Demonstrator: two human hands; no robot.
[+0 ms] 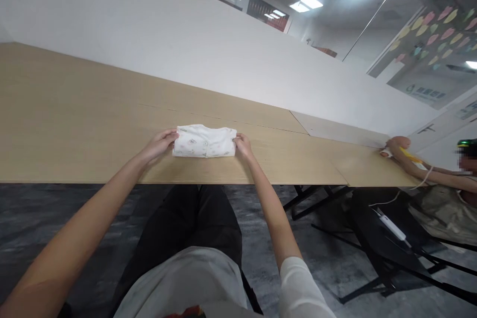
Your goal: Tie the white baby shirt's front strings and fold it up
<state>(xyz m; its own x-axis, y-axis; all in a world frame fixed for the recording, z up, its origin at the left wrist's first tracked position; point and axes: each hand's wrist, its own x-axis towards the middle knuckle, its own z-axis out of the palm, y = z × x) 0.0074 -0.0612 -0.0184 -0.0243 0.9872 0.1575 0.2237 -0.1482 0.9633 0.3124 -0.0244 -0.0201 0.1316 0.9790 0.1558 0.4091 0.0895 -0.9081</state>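
A white cloth with a small faint print (204,141) lies folded into a flat rectangle on the wooden table, close to its front edge. It looks like a piece of baby clothing, though the folds hide its shape. My left hand (160,143) pinches the left end of the cloth, thumb on top and fingers partly beneath. At the opposite end, my right hand (243,145) grips the right edge with closed fingers. Both forearms reach in from below.
The light wooden table (93,109) runs along a white wall (149,35) with glass above. On the right, another person (443,179) handles a doll (400,143) at the same table. A black folding chair (387,243) with a white power strip (393,228) stands there.
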